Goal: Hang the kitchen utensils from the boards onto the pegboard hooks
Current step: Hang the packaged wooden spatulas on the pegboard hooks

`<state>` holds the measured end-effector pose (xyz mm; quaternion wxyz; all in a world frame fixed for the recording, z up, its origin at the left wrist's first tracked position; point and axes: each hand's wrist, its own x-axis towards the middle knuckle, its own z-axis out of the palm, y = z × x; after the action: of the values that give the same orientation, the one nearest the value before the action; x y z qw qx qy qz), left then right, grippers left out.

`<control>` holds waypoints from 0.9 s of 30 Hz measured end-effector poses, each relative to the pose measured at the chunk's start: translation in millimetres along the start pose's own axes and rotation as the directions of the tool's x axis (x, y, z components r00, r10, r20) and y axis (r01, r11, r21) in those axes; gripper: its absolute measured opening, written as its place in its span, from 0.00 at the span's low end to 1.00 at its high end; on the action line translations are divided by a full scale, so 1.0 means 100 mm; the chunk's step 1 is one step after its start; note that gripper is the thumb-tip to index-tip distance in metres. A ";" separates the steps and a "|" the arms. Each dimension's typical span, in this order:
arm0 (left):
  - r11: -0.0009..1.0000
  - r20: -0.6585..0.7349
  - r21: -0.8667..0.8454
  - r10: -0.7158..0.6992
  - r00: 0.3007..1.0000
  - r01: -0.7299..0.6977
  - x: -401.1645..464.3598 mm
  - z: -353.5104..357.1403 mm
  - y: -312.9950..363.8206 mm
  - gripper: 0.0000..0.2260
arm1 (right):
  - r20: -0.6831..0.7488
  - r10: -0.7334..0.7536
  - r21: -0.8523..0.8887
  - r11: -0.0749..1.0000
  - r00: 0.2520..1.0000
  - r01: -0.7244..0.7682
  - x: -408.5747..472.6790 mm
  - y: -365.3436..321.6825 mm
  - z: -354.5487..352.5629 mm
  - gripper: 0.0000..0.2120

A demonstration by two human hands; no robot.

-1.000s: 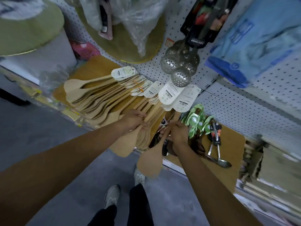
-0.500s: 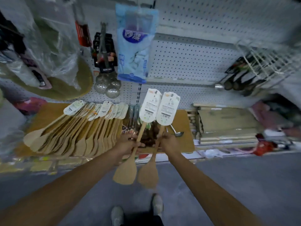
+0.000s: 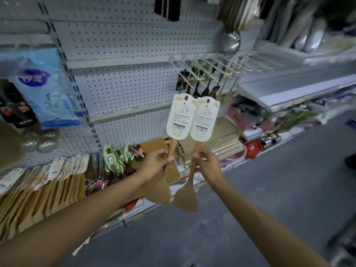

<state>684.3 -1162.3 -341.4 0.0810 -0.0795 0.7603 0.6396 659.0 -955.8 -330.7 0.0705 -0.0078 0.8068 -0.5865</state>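
My left hand (image 3: pixel 157 162) grips the handle of one wooden spatula (image 3: pixel 160 191), blade down, white label card (image 3: pixel 180 116) up. My right hand (image 3: pixel 207 164) grips a second wooden spatula (image 3: pixel 186 196) the same way, its label card (image 3: pixel 204 119) beside the first. Both cards sit just below a row of long wire pegboard hooks (image 3: pixel 210 66) on the white pegboard (image 3: pixel 123 85). Dark utensils (image 3: pixel 200 87) hang from some of those hooks. More wooden spatulas (image 3: pixel 42 187) lie on a board at lower left.
A wooden board (image 3: pixel 154 145) with green-carded utensils (image 3: pixel 113 158) lies behind my hands. A blue packet (image 3: pixel 44 95) and metal skimmers (image 3: pixel 40 141) hang at left. A steel ladle (image 3: pixel 230 42) hangs above the hooks. Shelves with goods run at right, grey floor below.
I have turned to the right and raised both spatulas from the board area up toward the row of wire hooks. Both hands keep their grip on the handles.
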 end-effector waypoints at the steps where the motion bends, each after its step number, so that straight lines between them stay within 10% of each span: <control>1: 0.999 -0.008 0.037 0.036 0.999 -0.035 0.06 0.20 0.10 0.06 | -0.026 -0.010 0.021 1.000 1.000 0.011 0.02 0.00 -0.23 0.05; 12: 0.970 0.027 0.069 0.230 0.973 -0.232 0.61 2.11 0.98 0.08 | -0.138 -0.082 0.101 0.990 0.987 0.096 0.31 0.31 -2.33 0.05; 27: 0.932 0.204 0.108 0.319 0.925 -0.345 1.82 3.33 1.41 0.02 | -0.250 -0.062 0.157 0.982 0.966 0.103 1.22 0.63 -3.48 0.04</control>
<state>482.7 -813.3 -303.6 0.0464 0.1159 0.7957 0.5927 499.9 -618.6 -297.7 -0.0533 0.0366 0.7559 -0.6515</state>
